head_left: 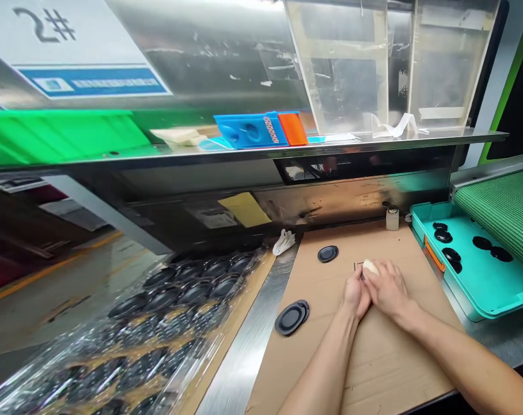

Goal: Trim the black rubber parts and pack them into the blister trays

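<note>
My left hand [355, 294] and my right hand [389, 285] meet over the cardboard sheet [326, 357]. A wad of whitish cloth [369, 266] is pinched in the fingers of my right hand. My left hand is curled around a small dark part, mostly hidden; only a sliver of its edge shows beside the cloth. To the left of the hands lies a single black oval part [328, 253]. Nearer to me, two black oval parts [291, 318] overlap on the cardboard.
A turquoise bin [495, 288] with several black parts stands at right, beside a green conveyor belt [503, 199]. At left, a clear plastic tray [175, 369] holds rows of black parts. A metal shelf [261, 155] crosses above. A small whitish bottle [392, 219] stands at the back.
</note>
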### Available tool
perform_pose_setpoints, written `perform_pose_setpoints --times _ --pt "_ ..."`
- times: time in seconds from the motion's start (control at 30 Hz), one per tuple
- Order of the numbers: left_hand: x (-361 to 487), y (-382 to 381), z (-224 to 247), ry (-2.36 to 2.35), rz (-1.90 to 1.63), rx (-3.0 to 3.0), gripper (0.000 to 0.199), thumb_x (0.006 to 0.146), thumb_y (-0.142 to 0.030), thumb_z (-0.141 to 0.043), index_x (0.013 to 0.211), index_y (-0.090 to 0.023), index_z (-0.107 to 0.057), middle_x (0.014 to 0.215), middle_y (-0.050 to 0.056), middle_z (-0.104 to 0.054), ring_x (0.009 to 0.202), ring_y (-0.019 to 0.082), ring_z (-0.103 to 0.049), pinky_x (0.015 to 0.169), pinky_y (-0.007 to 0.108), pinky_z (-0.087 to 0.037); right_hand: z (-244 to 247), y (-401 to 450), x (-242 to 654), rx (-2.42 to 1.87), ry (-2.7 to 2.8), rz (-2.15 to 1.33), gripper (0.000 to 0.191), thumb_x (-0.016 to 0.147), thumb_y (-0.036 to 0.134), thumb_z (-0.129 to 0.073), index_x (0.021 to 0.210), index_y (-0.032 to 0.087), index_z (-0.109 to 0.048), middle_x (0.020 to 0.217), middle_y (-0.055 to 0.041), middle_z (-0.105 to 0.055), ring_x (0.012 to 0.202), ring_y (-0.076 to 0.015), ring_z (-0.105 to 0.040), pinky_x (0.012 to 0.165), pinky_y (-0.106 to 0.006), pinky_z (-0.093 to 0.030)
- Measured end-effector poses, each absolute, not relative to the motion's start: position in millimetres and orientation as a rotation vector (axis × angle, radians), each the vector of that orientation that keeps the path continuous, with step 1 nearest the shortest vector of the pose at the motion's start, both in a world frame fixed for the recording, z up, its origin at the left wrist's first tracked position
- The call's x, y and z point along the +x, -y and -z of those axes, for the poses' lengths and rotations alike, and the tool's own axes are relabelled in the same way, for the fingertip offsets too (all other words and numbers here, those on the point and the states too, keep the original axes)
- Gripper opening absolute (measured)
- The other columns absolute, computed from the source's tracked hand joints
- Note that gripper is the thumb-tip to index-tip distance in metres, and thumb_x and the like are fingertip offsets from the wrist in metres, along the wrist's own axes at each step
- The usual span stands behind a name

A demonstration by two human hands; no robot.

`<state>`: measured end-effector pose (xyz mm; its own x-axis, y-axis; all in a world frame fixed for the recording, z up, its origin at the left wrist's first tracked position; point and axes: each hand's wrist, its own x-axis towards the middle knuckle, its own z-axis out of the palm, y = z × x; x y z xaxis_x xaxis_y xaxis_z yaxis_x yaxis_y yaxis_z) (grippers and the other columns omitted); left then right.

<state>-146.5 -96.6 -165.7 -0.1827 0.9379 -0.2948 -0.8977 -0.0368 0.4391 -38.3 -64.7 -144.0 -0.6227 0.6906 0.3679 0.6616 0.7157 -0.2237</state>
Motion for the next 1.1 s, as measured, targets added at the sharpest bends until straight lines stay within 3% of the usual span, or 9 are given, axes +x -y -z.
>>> perform_pose_setpoints --times 0.17,0.33,0.57,0.8,0.9,1.1 --pt "-150 98 163 -0.626 -1.663 0.116 0.030 0.102 -0.026 -0.042 0.097 -0.012 -0.068 0.105 0.013 -0.072 0.099 0.022 -0.070 0.090 0.041 -0.059 141 37 -21 -1.056 2.163 -0.341 0.040 0.095 0.030 -0.053 0.133 0.017 -0.058 0.127 -0.0130 -0.061 0.115 -0.0272 -0.051 0.101 -0.041 -0.042" --pt "-150 97 162 -0.597 -1.672 0.153 0.031 0.102 -0.030 -0.044 0.098 -0.012 -0.070 0.103 0.011 -0.073 0.092 0.019 -0.069 0.089 0.035 -0.058 137 44 -16 -0.921 2.082 -0.601 0.054 0.080 0.028 -0.071 0.131 0.018 -0.055 0.125 -0.0116 -0.059 0.115 -0.0235 -0.057 0.101 -0.037 -0.047" --pt "-147 95 171 -0.619 -1.659 0.225 0.036 0.102 -0.034 -0.043 0.102 -0.012 -0.071 0.110 0.014 -0.072 0.112 0.023 -0.066 0.105 0.038 -0.049 137 55 -20 -0.897 2.286 -0.822 0.027 0.094 0.031 -0.056 0.117 0.026 -0.068 0.111 -0.0039 -0.072 0.101 -0.0203 -0.067 0.090 -0.030 -0.049" --pt "-146 98 169 -0.688 -1.616 0.247 0.039 0.102 -0.037 -0.042 0.102 -0.012 -0.072 0.108 0.015 -0.073 0.111 0.027 -0.067 0.103 0.044 -0.051 135 48 -25 -0.878 2.267 -1.011 0.022 0.088 0.032 -0.060 0.099 0.021 -0.077 0.092 -0.0011 -0.075 0.083 -0.0166 -0.067 0.073 -0.024 -0.047" --pt "-144 99 167 -0.686 -1.622 0.248 0.036 0.102 -0.035 -0.043 0.100 -0.012 -0.071 0.108 0.015 -0.073 0.109 0.026 -0.067 0.102 0.045 -0.052 133 42 -16 -0.948 2.362 -0.956 0.023 0.089 0.032 -0.059 0.099 0.021 -0.077 0.091 -0.0023 -0.075 0.085 -0.0176 -0.068 0.073 -0.024 -0.047" --pt "-143 96 167 -0.715 -1.658 0.185 0.035 0.103 -0.028 -0.039 0.093 -0.012 -0.069 0.100 0.012 -0.074 0.100 0.020 -0.069 0.100 0.038 -0.054 129 48 -22 -1.161 2.483 -0.429 0.032 0.101 0.040 -0.044 0.124 0.027 -0.061 0.107 -0.0059 -0.074 0.097 -0.0215 -0.069 0.078 -0.027 -0.046"
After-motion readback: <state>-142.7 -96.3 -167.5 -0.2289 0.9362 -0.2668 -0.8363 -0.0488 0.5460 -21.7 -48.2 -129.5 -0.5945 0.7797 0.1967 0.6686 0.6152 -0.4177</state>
